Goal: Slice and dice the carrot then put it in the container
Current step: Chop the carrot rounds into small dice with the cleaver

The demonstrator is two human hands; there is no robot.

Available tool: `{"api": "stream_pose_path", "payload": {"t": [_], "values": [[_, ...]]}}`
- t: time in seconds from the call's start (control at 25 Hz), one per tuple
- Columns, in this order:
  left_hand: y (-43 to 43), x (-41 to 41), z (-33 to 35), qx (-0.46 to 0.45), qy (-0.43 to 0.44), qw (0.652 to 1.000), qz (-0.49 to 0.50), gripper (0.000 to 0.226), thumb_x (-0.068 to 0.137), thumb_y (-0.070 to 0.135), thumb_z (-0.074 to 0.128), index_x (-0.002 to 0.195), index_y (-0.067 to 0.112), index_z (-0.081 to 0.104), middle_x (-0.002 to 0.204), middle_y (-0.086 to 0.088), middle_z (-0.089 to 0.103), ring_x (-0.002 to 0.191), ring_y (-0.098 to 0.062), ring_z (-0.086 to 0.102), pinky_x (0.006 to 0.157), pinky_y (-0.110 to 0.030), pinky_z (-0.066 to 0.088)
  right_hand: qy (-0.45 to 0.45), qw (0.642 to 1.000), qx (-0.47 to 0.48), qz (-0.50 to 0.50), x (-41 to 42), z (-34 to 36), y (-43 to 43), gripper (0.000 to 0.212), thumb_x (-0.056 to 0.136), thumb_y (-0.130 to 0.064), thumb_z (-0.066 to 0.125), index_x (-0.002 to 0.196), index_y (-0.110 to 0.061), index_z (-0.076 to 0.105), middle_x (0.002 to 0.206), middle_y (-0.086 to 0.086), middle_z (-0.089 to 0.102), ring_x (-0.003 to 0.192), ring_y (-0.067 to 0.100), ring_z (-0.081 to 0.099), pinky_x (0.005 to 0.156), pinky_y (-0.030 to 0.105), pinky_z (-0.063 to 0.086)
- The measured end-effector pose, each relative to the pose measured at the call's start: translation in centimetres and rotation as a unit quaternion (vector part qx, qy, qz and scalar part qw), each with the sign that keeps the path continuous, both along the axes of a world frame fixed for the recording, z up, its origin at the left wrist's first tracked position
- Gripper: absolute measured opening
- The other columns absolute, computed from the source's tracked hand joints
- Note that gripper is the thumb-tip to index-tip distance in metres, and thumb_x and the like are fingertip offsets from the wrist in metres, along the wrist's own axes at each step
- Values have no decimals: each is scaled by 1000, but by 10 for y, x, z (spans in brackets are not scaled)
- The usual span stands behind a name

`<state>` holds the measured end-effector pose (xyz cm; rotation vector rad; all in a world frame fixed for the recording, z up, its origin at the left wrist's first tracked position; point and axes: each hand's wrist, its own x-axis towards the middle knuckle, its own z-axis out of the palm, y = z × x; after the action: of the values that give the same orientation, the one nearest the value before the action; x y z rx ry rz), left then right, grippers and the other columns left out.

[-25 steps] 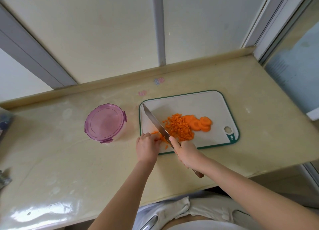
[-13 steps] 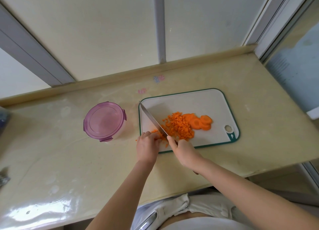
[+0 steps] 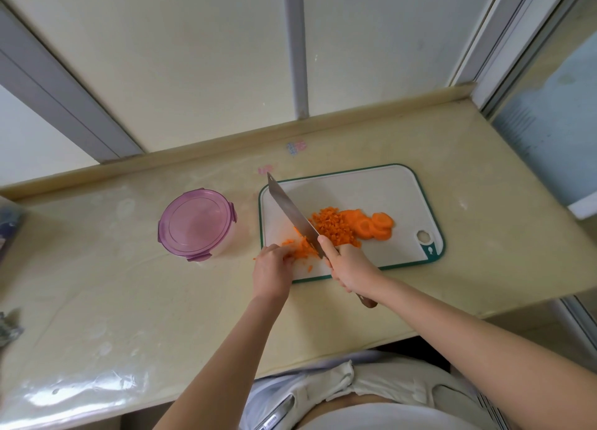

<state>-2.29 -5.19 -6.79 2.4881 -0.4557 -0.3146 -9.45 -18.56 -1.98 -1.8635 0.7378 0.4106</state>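
Dicing at the near-left corner of the cutting board [image 3: 371,187], the right hand [image 3: 350,265] is gripping the knife [image 3: 292,213] while the left hand [image 3: 273,269] is pinching carrot bits [image 3: 300,248] beside the blade; next, probably, the uncut slices [image 3: 371,227] are needing dicing, with the lidded container [image 3: 195,224] standing closed just left of the board

The right hand [image 3: 350,268] concealed most of the brown wooden handle [image 3: 367,301] of the steel-bladed knife [image 3: 292,214]. The left hand [image 3: 271,274] covered the near-left corner of the white green-rimmed cutting board [image 3: 371,187]; what its fingertips held was undeterminable. Blurred bluish objects [image 3: 8,226] were cropped at the left edge.
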Motion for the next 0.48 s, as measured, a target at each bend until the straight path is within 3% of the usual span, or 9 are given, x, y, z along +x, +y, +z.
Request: {"api": "stream_pose_path", "payload": {"t": [0.16, 0.36, 0.48], "values": [[0, 4, 4, -10, 25, 1000, 11, 32, 85, 4, 50, 107, 14, 71, 98, -7, 65, 94, -24, 59, 79, -26, 43, -6, 1000, 7, -15, -2, 12, -4, 57, 98, -58, 27, 64, -13, 40, 48, -2, 35, 38, 14, 30, 38, 22, 27], [-9, 5, 11, 7, 22, 1000, 14, 19, 86, 23, 59, 94, 11, 70, 89, -6, 59, 85, -24, 57, 74, -30, 44, -9, 999, 19, -29, -5, 23, -3, 55, 98, -57, 29, 64, -14, 41, 49, -3, 37, 37, 13, 30, 38, 20, 27], [-11, 9, 10, 35, 21, 999, -11, 18, 86, 16, 60, 99, 11, 71, 95, -8, 59, 90, -26, 56, 78, -33, 44, -4, 999, 28, -27, -9, 21, 0, 55, 98, -56, 29, 66, -13, 40, 48, -3, 35, 37, 13, 30, 38, 20, 27]]}}
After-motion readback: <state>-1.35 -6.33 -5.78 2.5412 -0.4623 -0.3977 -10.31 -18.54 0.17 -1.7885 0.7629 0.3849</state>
